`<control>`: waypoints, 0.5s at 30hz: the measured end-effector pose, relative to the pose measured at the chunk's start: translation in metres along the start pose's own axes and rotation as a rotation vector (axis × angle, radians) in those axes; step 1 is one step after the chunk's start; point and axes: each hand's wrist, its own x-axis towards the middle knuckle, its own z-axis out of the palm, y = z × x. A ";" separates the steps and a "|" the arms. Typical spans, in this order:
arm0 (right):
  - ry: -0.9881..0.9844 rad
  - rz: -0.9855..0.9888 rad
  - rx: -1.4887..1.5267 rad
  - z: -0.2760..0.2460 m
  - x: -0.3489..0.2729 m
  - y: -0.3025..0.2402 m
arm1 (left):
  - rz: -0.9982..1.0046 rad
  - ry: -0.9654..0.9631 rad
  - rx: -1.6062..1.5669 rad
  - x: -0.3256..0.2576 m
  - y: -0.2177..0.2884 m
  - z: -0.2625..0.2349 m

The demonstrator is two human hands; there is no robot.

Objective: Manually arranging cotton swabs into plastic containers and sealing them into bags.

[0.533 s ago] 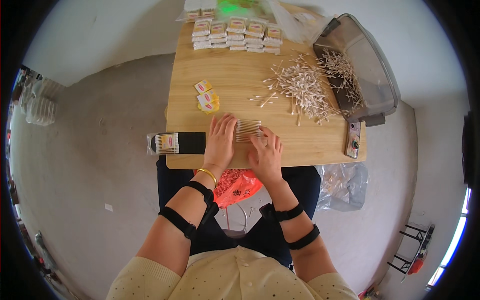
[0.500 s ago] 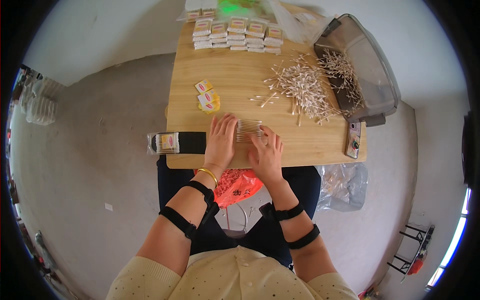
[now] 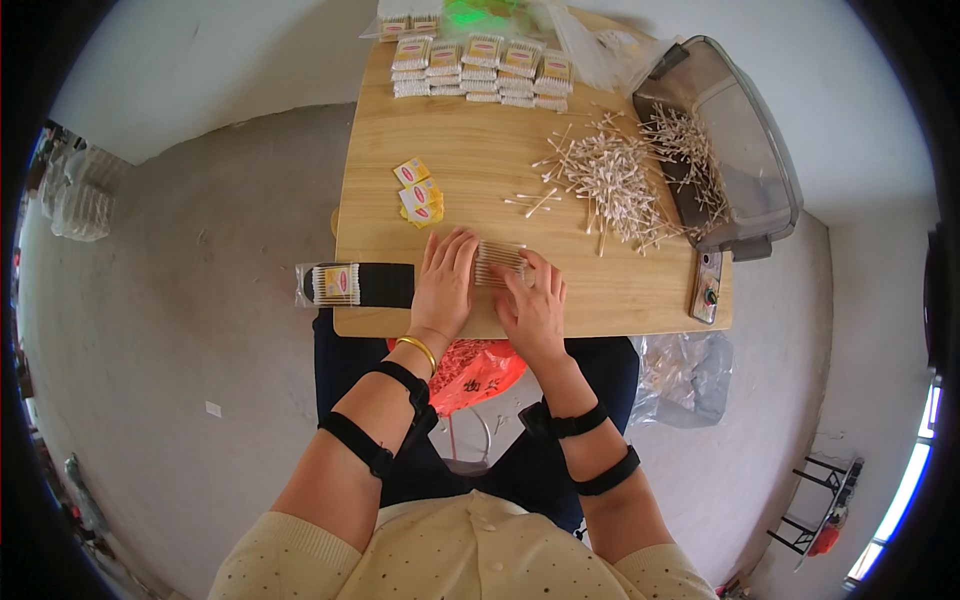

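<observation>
A flat row of cotton swabs (image 3: 498, 262) lies on the table between my hands, the sticks running left to right. My left hand (image 3: 446, 278) rests at the row's left end, its fingers stretched out and touching the tips. At the right end my right hand (image 3: 536, 300) has its fingers bent and spread, with fingertips against the swabs and the thumb lower down. Neither hand lifts anything. Left of my left hand, a clear-wrapped pack of swabs with a yellow card (image 3: 341, 284) sits on a black strip (image 3: 388, 285).
Yellow and white cards (image 3: 421, 197) lie beyond my left hand. Loose swabs (image 3: 612, 180) are heaped before a tipped grey bin (image 3: 770, 150). Wrapped packs (image 3: 482, 65) stand stacked at the back. A phone (image 3: 706, 287) lies at the right edge; a red bag (image 3: 480, 378) is below the table.
The whole view has shifted slightly. Both hands stay at the ends of the swab row, with hardly any movement.
</observation>
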 end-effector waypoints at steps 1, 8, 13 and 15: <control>0.005 0.000 -0.003 -0.002 0.002 0.000 | 0.001 -0.004 0.002 0.000 0.000 0.000; 0.024 0.001 -0.005 0.000 0.007 0.004 | 0.017 -0.016 0.022 0.001 0.002 0.001; 0.012 -0.021 -0.035 -0.002 0.010 -0.001 | 0.008 -0.018 0.014 -0.001 0.001 -0.004; 0.017 -0.019 -0.039 -0.003 0.013 0.000 | 0.009 -0.021 0.019 -0.001 0.002 -0.003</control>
